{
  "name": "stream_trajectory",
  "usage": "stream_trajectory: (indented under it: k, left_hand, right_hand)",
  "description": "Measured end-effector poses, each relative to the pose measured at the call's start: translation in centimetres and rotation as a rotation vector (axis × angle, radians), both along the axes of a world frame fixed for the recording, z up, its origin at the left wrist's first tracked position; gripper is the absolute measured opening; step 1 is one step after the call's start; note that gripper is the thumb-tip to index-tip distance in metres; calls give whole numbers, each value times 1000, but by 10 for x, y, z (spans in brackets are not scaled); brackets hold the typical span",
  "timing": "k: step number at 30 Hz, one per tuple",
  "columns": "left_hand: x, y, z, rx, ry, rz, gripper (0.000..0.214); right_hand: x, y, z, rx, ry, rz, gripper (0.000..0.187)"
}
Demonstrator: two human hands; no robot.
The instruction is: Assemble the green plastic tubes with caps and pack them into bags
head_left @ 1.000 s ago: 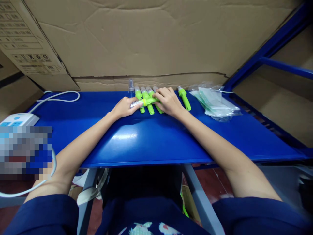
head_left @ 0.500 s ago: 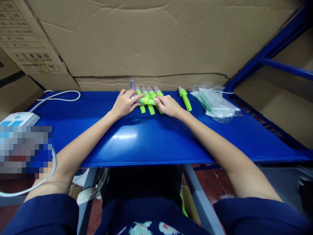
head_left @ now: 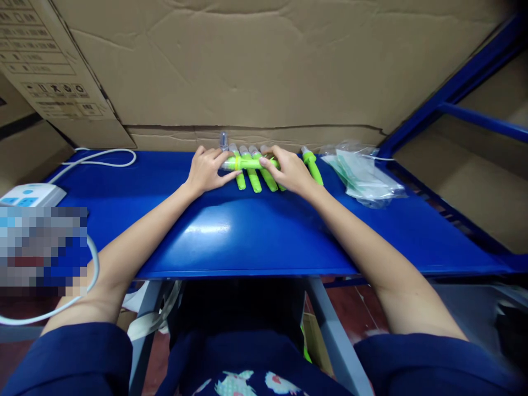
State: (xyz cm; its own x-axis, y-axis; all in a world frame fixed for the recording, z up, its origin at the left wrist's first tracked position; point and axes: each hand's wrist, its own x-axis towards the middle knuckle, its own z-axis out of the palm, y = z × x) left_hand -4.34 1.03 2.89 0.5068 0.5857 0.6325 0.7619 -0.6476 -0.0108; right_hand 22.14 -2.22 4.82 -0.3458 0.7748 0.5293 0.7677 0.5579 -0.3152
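Observation:
Between my two hands a lime-green stick-shaped tool with a clear cap (head_left: 249, 164) lies level, crosswise over a row of similar ones. My left hand (head_left: 207, 169) has its fingers around the clear capped end. At the other end, the thumb and fingers of my right hand (head_left: 289, 169) close on the green handle. Below the held tool, several lime-green capped tools (head_left: 253, 180) lie side by side on the blue table (head_left: 247, 236); my right hand partly hides the rightmost. A loose clear cap (head_left: 223, 141) stands upright behind my left hand.
Another green tool (head_left: 312, 166) lies apart on the right, beside a clear plastic bag (head_left: 365, 176) with pale contents. A white power strip (head_left: 35, 195) and its cable (head_left: 103, 163) are at left. Cardboard (head_left: 247, 71) walls the back; a blue frame (head_left: 454, 82) borders the right.
The held tool has turned level, and more of its green handle shows. My right hand has shifted slightly right with its fingers higher over the handle end. My left hand stays at the clear end.

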Motion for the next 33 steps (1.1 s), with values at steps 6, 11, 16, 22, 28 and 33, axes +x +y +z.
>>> stream_trajectory:
  k: [6,11,16,22,28,33]
  left_hand:
    - [-17,10,0,-81,-170,74,48]
    - [-20,11,-3,-69,-140,39,43]
    - [-19,9,-2,-9,-100,49,48]
    - [-18,5,4,-51,-58,66,59]
    - [-6,1,4,-80,-5,4,60]
    - [-1,2,2,-59,10,35,59]
  right_hand:
    - [10,9,-7,115,-43,20,40]
    - [12,11,-12,140,-82,23,27]
    - [15,10,-11,128,-163,17,31]
    - [12,11,-9,2,-74,38,40]
    - [11,13,-10,-223,310,3,79]
    - [15,19,-10,-166,266,-4,70]
